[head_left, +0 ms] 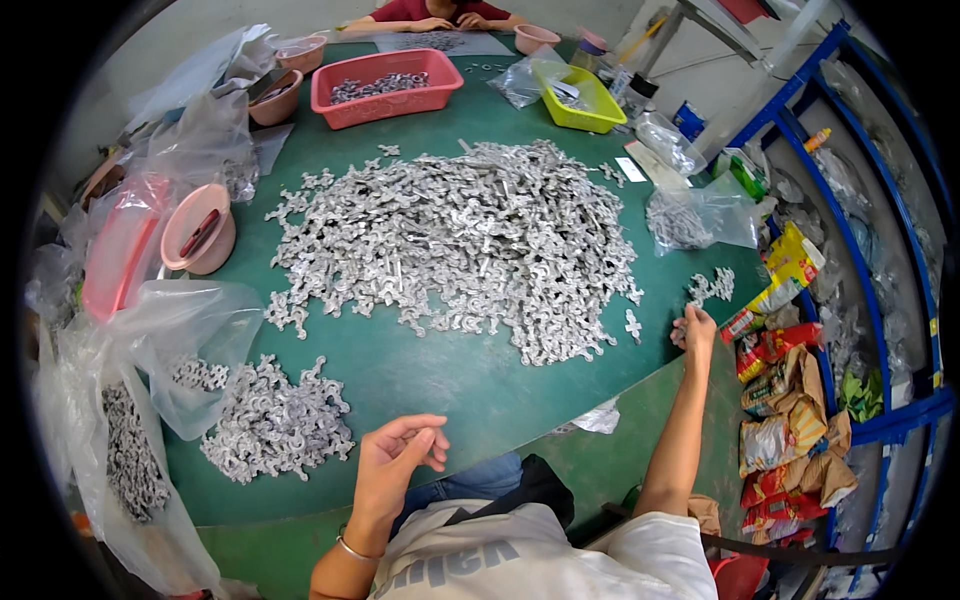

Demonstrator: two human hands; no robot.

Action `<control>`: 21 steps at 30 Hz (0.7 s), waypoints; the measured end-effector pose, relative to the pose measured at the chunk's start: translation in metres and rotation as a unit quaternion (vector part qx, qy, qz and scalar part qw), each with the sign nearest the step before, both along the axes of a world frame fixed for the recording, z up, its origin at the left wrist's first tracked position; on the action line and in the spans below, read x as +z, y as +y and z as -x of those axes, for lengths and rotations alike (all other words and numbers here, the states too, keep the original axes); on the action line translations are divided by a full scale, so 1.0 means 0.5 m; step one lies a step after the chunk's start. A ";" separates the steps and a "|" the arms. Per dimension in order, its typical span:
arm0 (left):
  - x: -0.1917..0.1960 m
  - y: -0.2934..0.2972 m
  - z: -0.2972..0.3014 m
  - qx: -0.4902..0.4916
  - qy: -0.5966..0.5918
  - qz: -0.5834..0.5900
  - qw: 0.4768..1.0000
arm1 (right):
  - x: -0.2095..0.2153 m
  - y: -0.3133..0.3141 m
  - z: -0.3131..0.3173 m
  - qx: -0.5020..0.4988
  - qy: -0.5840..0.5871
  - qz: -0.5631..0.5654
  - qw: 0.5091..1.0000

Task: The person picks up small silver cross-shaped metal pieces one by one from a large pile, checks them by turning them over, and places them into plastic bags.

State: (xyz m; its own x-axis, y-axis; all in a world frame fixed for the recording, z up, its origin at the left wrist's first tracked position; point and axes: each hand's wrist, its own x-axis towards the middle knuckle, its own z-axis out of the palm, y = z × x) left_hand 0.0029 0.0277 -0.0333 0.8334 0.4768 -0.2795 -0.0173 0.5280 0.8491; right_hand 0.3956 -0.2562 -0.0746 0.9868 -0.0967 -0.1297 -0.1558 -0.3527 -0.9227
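A broad heap of small silver-grey metal parts (460, 240), lobed and flat, covers the middle of the green table (420, 375). Just short of the front edge, my left hand (405, 450) hovers with loosely curled fingers apart and nothing visible in them. To its left lies a smaller pile of the same parts (280, 420). At the table's right edge my right hand (694, 330) has its fingers drawn together; what they hold, if anything, is too small to make out. A little cluster of metal parts (712, 286) lies just beyond those fingertips.
A red basin (340, 112) of parts and a yellow-green basket (600, 105) stand at the back. Pink tubs (215, 245) and clear plastic bags (190, 310) crowd the left side. A blue shelf rack (880, 290) with packets rises at right. Across the table sits another person (400, 12).
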 end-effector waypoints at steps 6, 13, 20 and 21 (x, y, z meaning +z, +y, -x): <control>-0.009 -0.003 0.005 -0.002 0.016 0.003 1.000 | 0.008 0.131 0.139 0.202 -0.076 -0.013 0.976; -0.005 -0.016 -0.006 -0.011 0.020 0.008 1.000 | 0.059 0.262 0.175 0.145 -0.275 0.327 0.892; -0.005 -0.018 -0.005 -0.018 0.010 0.015 1.000 | 0.042 0.275 0.135 0.242 -0.281 0.293 0.881; -0.006 -0.018 -0.005 -0.021 0.010 0.015 1.000 | 0.036 0.272 0.139 0.258 -0.317 0.269 0.872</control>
